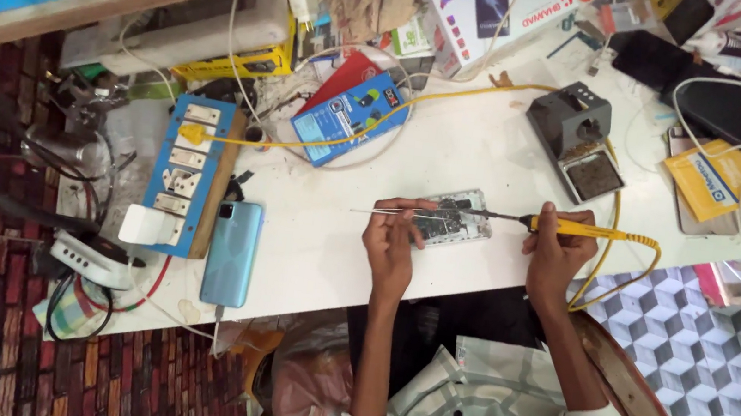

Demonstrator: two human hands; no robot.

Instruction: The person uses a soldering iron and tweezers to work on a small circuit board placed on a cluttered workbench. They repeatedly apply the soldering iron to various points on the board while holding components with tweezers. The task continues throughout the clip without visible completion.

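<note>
Two hands work over one opened phone (451,217), a small pale rectangle with its back off, dark and metallic parts showing inside, lying flat on the white table (328,250) between them. The left hand (393,238) pinches thin tweezers (389,212) whose tips point at the phone just beside its fingers. The right hand (557,250) is closed around a yellow-handled soldering iron (573,227), its dark tip reaching to the phone's upper edge; a yellow cable (633,266) loops away past that hand. Well off to the far side of the left hand lie a light blue phone (231,253) and a blue switchboard (188,173). Beyond the right hand stands a grey iron stand (575,138). The floor is red brick on one side, cube-patterned tile on the other.
</note>
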